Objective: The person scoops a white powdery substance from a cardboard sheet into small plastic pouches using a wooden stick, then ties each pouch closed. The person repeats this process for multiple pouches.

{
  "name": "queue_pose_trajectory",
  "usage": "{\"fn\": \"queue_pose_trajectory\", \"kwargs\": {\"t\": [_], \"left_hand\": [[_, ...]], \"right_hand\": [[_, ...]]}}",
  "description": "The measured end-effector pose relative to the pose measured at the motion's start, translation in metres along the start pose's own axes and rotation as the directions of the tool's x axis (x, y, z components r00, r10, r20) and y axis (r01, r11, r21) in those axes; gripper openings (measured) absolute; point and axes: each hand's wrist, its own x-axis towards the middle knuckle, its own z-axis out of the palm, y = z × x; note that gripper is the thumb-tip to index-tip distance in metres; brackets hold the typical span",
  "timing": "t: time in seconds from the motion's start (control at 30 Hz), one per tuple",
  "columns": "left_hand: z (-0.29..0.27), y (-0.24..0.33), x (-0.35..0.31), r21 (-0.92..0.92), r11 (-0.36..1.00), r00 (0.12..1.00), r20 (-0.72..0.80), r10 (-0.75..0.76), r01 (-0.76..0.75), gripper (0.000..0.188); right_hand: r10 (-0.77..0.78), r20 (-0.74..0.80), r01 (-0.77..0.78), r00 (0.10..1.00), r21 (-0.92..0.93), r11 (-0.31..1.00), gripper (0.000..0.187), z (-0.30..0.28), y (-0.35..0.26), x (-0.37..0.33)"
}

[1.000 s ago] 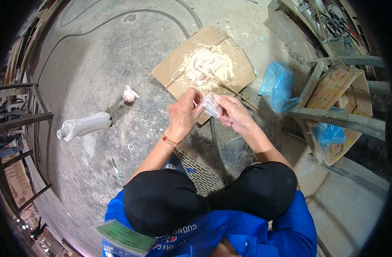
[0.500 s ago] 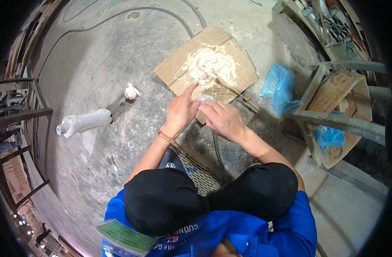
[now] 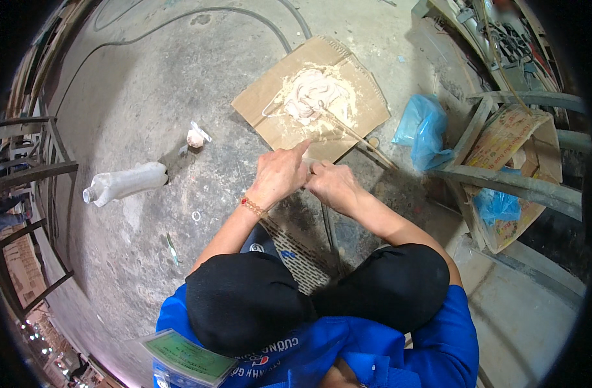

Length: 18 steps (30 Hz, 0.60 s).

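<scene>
The left grip and right grip meet, touching at the fingertips. The left has its index finger stretched forward; the right is curled in. How tightly either is closed, and on what, I cannot tell, as the fingers cover the space between. Just beyond both, cardboard bears pale paste, and a stick slants from the paste toward the right grip's outer side. A bottle lies well left of the left grip; a blue bag sits right of the right grip, farther out.
</scene>
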Motion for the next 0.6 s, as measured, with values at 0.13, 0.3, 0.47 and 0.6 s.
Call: {"fn": "queue_pose_trajectory", "kwargs": {"t": [0.13, 0.3, 0.47, 0.6], "left_hand": [[-0.002, 0.001, 0.0, -0.003, 0.997, 0.997, 0.018, 0.08, -0.08, 0.049], [-0.017, 0.007, 0.013, -0.272, 0.961, 0.999, -0.002, 0.05, -0.049, 0.055], [0.009, 0.003, 0.018, -0.473, 0.763, 0.867, -0.444, 0.226, -0.441, 0.064], [0.031, 0.011, 0.016, -0.948, 0.28, 0.977, -0.186, -0.105, -0.15, 0.036]], "right_hand": [[-0.099, -0.059, 0.107, 0.993, 0.151, 0.983, 0.01, 0.007, 0.004, -0.004], [0.225, 0.373, -0.436, 0.9, 0.765, 0.475, 0.028, 0.004, 0.025, -0.008], [0.007, 0.28, -0.109, 0.96, 0.397, -0.911, 0.043, -0.011, 0.036, -0.006], [0.138, 0.395, -0.094, 0.908, 0.513, -0.853, 0.04, -0.009, 0.021, 0.0]]}}
